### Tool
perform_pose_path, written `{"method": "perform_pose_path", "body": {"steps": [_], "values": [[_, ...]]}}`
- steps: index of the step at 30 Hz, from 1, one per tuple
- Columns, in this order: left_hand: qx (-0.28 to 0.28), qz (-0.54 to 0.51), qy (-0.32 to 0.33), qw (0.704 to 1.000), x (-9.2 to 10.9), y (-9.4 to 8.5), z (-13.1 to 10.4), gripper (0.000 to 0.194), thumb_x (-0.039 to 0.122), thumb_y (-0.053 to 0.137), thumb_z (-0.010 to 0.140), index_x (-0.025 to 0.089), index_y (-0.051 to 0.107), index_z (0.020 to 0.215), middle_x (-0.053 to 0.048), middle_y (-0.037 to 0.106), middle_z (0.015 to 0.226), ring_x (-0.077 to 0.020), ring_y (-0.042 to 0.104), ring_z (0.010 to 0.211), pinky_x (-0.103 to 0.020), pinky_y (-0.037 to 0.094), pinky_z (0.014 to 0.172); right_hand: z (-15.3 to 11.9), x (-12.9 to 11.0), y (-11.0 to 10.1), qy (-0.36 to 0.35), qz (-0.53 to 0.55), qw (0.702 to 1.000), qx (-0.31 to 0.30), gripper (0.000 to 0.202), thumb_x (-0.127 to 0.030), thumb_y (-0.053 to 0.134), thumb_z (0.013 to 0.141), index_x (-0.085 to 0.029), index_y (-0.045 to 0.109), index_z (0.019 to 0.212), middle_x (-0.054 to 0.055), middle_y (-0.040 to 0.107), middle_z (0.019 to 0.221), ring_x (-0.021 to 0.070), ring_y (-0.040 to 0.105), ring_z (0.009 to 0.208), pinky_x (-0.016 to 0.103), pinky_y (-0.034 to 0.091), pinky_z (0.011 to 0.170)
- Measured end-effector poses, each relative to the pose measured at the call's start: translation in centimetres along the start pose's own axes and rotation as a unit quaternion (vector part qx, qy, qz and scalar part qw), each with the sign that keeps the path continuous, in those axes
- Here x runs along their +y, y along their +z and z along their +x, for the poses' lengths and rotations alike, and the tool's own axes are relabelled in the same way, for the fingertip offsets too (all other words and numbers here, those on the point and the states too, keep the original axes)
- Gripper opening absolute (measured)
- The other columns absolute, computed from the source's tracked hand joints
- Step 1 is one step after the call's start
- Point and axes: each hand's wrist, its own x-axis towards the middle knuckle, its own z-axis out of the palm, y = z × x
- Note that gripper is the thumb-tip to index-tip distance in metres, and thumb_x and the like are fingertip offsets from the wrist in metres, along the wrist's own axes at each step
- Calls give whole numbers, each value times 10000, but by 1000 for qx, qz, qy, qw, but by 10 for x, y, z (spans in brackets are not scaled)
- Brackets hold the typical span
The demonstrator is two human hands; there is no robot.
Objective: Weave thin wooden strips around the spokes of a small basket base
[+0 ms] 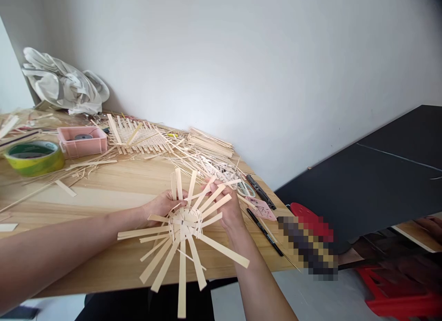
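A round woven piece (185,222) of pale flat strips, spread out like spokes, is held above the table's front part. Thin strands circle its centre. My left hand (165,206) grips its far left side, fingers closed near the base of the upright strips. My right hand (224,201) is behind the strips on the right, its fingers bent around a thin strip (232,183) near the upper right spokes. The spokes partly hide both hands.
On the wooden table (113,187) lie a tape roll (33,158), a pink box (83,146), a flat woven mat (140,137), stacked strips (210,143), a black pen (264,232), a black cutter (261,192) and scissors (246,189). A white cloth bag (65,84) sits at the back left. Red stools are at right.
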Motion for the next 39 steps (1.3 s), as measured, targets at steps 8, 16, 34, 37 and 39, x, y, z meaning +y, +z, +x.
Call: {"method": "perform_pose_path", "body": {"steps": [8, 16, 34, 37, 39], "values": [[-30, 72, 32, 996, -4, -6, 6, 254, 337, 700, 574, 142, 593, 696, 8, 569, 647, -113, 494, 604, -227, 371, 566, -2, 1, 10, -16, -22, 997, 68, 272, -368, 641, 644, -178, 448, 612, -62, 431, 511, 64, 386, 432, 213, 329, 434], [-56, 92, 47, 993, 5, 2, -2, 153, 277, 674, 607, 146, 635, 676, 0, 590, 624, -129, 486, 600, -234, 369, 583, 2, -2, 10, 18, 6, 999, 49, 249, -361, 656, 616, -189, 491, 689, -57, 428, 520, 62, 340, 403, 229, 307, 416], [-72, 124, 2, 990, 16, 9, -12, 166, 258, 661, 620, 122, 626, 709, 2, 558, 604, -107, 451, 549, -211, 343, 523, 27, -10, -37, 131, 9, 991, -14, 374, -517, 641, 589, -151, 622, 660, -16, 555, 547, 61, 464, 437, 186, 331, 404], [-52, 98, 22, 994, 12, 7, -8, 174, 258, 672, 602, 130, 623, 710, 7, 563, 601, -109, 462, 552, -217, 347, 526, 17, 4, -34, 88, 67, 992, 56, 351, -490, 643, 605, -161, 612, 723, 1, 598, 624, 75, 498, 485, 195, 363, 427], [-29, 84, 34, 995, 7, 4, -3, 190, 242, 686, 584, 139, 627, 732, 6, 584, 634, -110, 482, 575, -220, 359, 552, 7, 13, -31, 54, 104, 988, 105, 294, -423, 672, 598, -169, 598, 725, -7, 595, 641, 72, 495, 500, 197, 376, 446]]}}
